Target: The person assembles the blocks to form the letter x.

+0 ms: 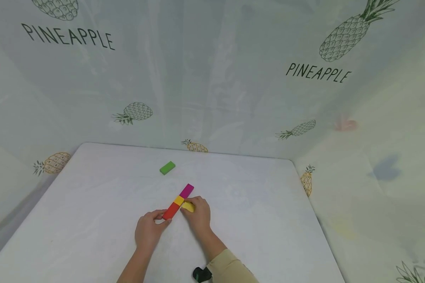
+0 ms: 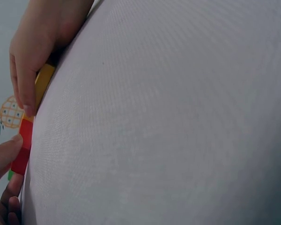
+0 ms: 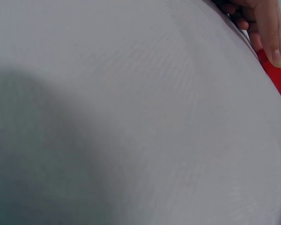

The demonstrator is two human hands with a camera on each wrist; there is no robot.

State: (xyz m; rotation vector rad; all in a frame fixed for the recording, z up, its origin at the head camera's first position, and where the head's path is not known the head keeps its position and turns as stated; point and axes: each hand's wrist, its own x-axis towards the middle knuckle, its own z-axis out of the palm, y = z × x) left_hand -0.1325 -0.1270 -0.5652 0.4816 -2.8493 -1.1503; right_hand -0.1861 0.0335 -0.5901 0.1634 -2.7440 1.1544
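Red block (image 1: 170, 211): on the table, the near end of a slanting row, its end between the left hand's thumb and fingers.
Orange-yellow block (image 1: 178, 200): in the middle of the row, touching the red one.
Magenta block (image 1: 187, 191): at the row's far end, pointing away to the person's right.
Left hand (image 1: 148, 232): pinching the red block's near end.
Right hand (image 1: 200, 215): thumb and fingers gripping a pale yellow block (image 1: 189, 206), just beside the row's right side; I can't tell whether that block touches it.
Green block (image 1: 167, 168): lying alone beyond the row, towards the back edge.
Black object (image 1: 201, 274): by the khaki sleeve (image 1: 231, 267), partly hidden.
White table (image 1: 269, 216): under it all.
Hanging cloth (image 1: 212, 78): behind, printed with pineapples.
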